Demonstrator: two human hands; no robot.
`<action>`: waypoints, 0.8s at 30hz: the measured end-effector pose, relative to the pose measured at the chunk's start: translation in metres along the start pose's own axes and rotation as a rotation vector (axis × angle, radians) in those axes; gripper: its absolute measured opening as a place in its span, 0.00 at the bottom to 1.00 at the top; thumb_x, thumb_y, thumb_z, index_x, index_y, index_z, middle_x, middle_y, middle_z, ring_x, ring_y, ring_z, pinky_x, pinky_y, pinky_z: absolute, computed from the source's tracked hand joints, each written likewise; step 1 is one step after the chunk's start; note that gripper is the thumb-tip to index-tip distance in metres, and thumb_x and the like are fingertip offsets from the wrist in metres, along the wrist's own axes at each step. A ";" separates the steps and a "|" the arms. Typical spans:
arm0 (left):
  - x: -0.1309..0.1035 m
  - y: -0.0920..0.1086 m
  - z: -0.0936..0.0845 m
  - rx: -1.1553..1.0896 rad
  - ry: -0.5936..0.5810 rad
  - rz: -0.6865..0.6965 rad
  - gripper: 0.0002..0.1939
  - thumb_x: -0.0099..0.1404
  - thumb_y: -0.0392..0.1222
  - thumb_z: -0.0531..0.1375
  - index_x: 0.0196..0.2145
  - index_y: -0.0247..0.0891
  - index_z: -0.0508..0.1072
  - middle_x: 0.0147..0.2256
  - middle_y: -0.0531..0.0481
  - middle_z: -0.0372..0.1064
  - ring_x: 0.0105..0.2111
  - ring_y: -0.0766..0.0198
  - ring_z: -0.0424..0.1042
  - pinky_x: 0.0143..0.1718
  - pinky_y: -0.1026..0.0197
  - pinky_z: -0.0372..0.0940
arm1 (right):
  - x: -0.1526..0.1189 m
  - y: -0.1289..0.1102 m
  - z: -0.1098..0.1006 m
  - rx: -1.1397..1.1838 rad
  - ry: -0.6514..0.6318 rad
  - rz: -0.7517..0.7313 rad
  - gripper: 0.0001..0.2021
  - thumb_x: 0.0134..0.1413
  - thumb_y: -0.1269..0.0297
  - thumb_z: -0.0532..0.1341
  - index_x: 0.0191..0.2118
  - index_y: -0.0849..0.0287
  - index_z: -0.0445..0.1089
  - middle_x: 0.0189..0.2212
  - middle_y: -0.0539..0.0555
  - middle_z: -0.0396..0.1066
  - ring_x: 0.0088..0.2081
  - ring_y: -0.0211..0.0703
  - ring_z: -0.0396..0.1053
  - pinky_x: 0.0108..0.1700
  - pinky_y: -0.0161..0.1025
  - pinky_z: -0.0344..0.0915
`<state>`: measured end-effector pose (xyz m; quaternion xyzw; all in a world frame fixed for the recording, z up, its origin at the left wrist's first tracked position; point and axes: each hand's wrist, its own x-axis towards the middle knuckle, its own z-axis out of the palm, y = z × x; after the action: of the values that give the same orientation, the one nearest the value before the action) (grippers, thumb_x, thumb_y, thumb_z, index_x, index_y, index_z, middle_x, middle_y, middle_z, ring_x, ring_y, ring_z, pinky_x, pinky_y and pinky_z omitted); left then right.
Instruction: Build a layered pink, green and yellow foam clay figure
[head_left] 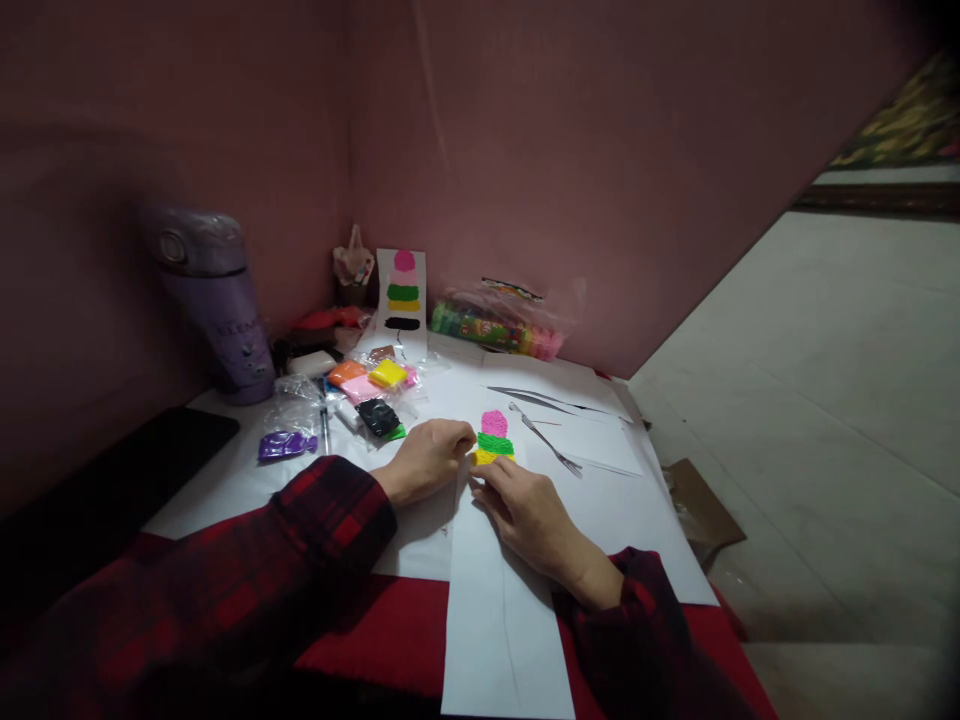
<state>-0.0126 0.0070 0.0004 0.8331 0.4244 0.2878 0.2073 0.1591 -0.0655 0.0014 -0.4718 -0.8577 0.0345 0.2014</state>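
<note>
A long white paper strip point(499, 620) lies in front of me with bands of textured modelling clay stuck on it: a pink round point(494, 424) on top, a green band point(495, 443) below, then a yellow band point(484, 457). My left hand point(431, 460) is closed at the left edge of the bands, fingertips curled together; anything in them is too small to make out. My right hand point(529, 515) rests on the strip with fingers bent and drawn together against the yellow band, partly covering it. Its fingertips hide whatever they may pinch.
Packets of clay, yellow point(388, 374), black point(378, 418) and purple point(287, 445), lie left. A purple bottle point(225, 320) stands behind them. A finished-looking picture card point(403, 345) leans on the wall beside a bag of colours point(499, 328). A slim metallic tool point(547, 442) lies right.
</note>
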 end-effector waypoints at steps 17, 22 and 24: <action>-0.001 0.001 0.000 0.005 0.005 -0.013 0.11 0.59 0.32 0.54 0.32 0.39 0.76 0.30 0.49 0.74 0.34 0.62 0.71 0.36 0.63 0.62 | 0.000 -0.001 -0.001 0.026 -0.010 0.014 0.08 0.59 0.73 0.57 0.43 0.58 0.68 0.34 0.54 0.70 0.33 0.44 0.69 0.34 0.38 0.62; -0.001 0.000 0.001 0.021 0.006 -0.001 0.11 0.60 0.32 0.54 0.32 0.39 0.76 0.30 0.48 0.74 0.34 0.62 0.71 0.37 0.63 0.62 | 0.001 0.000 0.000 0.029 0.010 0.008 0.08 0.60 0.72 0.56 0.44 0.58 0.69 0.34 0.55 0.71 0.32 0.44 0.69 0.33 0.38 0.63; 0.000 -0.001 0.001 0.020 0.005 -0.003 0.11 0.60 0.32 0.53 0.32 0.38 0.76 0.31 0.48 0.75 0.34 0.61 0.72 0.37 0.62 0.62 | 0.000 0.002 0.001 0.047 0.041 0.000 0.08 0.61 0.71 0.55 0.43 0.59 0.69 0.34 0.55 0.72 0.32 0.45 0.70 0.33 0.39 0.64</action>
<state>-0.0124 0.0070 -0.0010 0.8337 0.4292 0.2855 0.1983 0.1597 -0.0640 -0.0002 -0.4676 -0.8523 0.0450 0.2300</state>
